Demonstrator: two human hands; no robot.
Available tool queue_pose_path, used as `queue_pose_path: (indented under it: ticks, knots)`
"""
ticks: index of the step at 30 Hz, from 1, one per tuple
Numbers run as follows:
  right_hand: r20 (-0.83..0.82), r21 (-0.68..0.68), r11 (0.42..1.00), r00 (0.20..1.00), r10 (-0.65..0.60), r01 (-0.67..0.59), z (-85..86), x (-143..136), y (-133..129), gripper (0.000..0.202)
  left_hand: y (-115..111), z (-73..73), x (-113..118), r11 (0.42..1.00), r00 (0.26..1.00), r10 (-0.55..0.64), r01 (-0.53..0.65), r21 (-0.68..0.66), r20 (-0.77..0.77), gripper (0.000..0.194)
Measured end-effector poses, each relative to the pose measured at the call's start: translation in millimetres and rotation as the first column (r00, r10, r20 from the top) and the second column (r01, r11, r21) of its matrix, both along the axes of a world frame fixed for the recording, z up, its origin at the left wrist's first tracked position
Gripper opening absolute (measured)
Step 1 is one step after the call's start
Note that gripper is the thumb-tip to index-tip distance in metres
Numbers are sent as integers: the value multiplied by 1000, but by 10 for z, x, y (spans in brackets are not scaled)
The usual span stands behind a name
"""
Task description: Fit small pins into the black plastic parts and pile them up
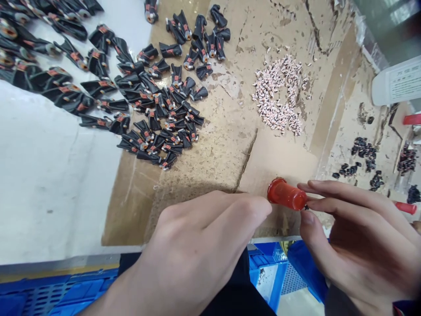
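A small red cup-like piece [287, 194] stands on the cardboard between my hands. My left hand [200, 245] is just left of it, back of the hand up; its fingertips are hidden beneath the hand. On the other side, my right hand [355, 228] has its thumb and fingertips close together near the red piece, at a tiny dark part [306, 207]. Many small black-caped figures [164, 118] lie at the upper left. A pile of tiny pale pink and black pieces [279, 96] lies beyond the red piece.
White sheet [59, 175] covers the left side. Clusters of small black parts [364, 151] lie at the right, near a translucent white bottle [396, 81] and other red pieces [406, 207]. Blue plastic crates [75, 292] sit below the table's front edge.
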State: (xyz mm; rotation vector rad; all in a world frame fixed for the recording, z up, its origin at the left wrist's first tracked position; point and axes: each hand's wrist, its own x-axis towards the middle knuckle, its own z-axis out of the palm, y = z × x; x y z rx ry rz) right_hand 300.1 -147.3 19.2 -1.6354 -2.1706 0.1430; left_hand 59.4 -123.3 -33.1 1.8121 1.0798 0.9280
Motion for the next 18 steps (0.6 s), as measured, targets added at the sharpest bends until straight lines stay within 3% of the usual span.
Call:
queue_pose_path:
  ticks: [18]
  knots:
    - [41, 27, 999, 998, 38, -39, 39, 29, 70, 37, -28, 49, 30, 996, 999, 45, -47, -70, -29, 20]
